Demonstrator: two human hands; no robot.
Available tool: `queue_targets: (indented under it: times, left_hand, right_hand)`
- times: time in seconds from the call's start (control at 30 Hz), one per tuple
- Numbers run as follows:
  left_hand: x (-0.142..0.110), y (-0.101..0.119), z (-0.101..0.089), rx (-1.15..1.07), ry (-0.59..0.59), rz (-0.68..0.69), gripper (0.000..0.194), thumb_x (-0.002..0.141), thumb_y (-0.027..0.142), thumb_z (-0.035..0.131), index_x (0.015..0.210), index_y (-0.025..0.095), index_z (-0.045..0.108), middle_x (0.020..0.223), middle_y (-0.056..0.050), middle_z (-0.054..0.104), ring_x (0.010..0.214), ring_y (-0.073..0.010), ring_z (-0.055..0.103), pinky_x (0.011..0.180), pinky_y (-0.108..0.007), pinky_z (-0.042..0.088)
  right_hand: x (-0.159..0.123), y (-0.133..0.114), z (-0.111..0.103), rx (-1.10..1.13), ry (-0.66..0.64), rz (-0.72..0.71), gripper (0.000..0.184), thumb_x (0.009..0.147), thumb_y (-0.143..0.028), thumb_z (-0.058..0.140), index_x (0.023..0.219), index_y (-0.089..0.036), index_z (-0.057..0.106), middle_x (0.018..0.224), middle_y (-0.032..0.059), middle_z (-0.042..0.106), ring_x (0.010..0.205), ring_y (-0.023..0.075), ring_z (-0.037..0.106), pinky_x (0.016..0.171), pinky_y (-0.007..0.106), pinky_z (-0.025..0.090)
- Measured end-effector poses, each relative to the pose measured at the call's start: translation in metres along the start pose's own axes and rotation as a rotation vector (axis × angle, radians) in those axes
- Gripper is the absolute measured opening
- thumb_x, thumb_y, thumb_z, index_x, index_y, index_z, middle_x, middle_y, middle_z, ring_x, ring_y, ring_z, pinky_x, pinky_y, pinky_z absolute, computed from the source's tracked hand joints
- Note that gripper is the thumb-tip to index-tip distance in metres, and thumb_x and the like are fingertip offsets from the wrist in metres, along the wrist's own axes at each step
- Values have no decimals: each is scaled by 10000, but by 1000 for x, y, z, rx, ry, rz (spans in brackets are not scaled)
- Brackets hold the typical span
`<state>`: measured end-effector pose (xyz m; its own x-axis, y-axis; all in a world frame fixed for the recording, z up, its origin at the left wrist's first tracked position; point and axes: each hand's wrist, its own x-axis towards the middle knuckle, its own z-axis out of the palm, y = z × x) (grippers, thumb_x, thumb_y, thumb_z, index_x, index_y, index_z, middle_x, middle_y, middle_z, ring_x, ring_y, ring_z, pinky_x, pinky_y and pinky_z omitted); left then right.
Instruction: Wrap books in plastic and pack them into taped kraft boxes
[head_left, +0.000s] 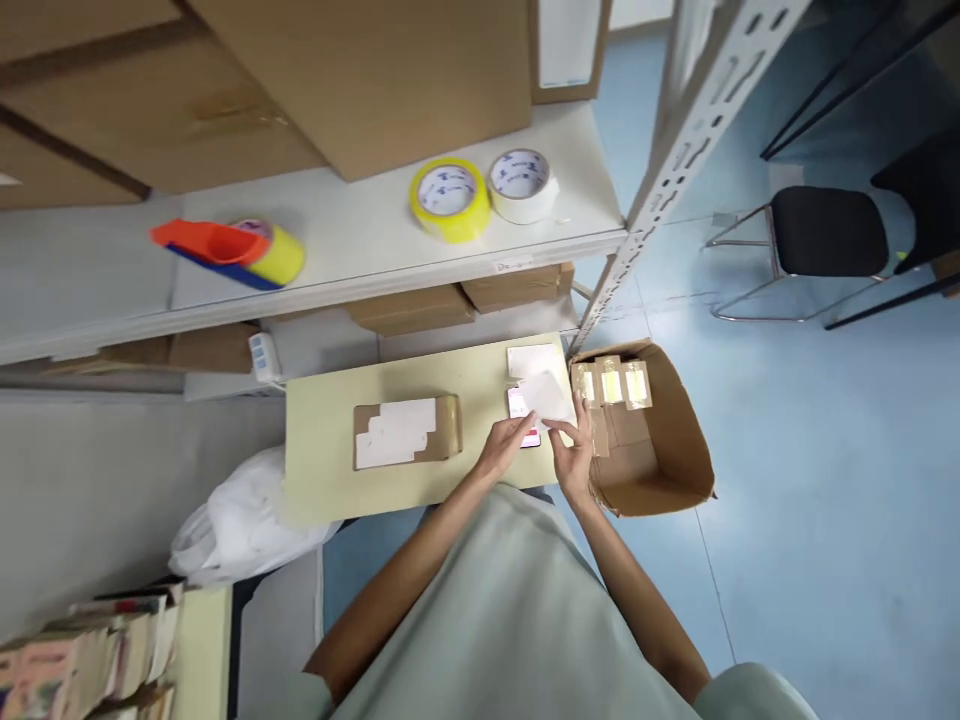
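Observation:
At the right end of a narrow cream table (322,440), a small white paper sheet (546,393) is held between my two hands. My left hand (504,447) pinches its near left edge with thumb and fingers. Its near right edge is gripped by my right hand (573,455), some of whose fingers stretch forward. Partly covered by the sheet lies a phone (531,439) with a lit screen. More white paper (529,358) rests just beyond. Left of my hands, a brown cardboard box (452,425) bears overlapping white labels (394,432) on top.
An open carton (679,440) holding several small taped packages (611,385) stands right of the table. Behind runs a metal shelf (352,235) with yellow tape (450,200), white tape (521,187) and a tape dispenser (225,248). A white plastic bag (247,520) sits at left.

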<state>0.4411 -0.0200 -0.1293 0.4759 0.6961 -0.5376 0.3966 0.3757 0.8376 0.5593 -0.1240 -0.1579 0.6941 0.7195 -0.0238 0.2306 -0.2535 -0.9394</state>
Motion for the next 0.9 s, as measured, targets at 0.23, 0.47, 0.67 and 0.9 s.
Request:
queue_targets:
  times: [0.23,0.47,0.67,0.9]
  left_hand:
    - [-63,6,-68,-3,236,35,523,878,727,675,914,209,741,900,-57,772,916,-262,715,861,-350,570]
    - [-110,26,-115,22,145,98,480,951,678,615,862,216,708,891,-53,754,926,-262,706,883,-351,571]
    - [-142,44,-157,-97,193,224,401,941,559,587,709,238,646,771,-51,693,837,-247,649,898,-382,560]
    - [-172,41,-219,-131,237,297,296,898,475,665,727,234,665,724,-21,648,760,-209,611,773,-347,521]
  right_hand:
    - [-13,-43,34,317,-482,60,351,921,-551,842,1197,-340,891,1533,73,725,1502,338,624,1309,575,453]
    - [-2,-94,45,401,-768,104,446,973,-637,792,1310,-350,853,1424,9,791,1410,311,712,1298,540,500]
    - [-17,-152,56,371,-767,34,499,1016,-616,761,1460,-388,767,1528,-50,723,1490,286,647,1341,497,455]
    - [-50,-211,92,293,-773,-9,505,1007,-630,769,1454,-394,772,1535,-51,723,1535,282,606,1360,479,429]
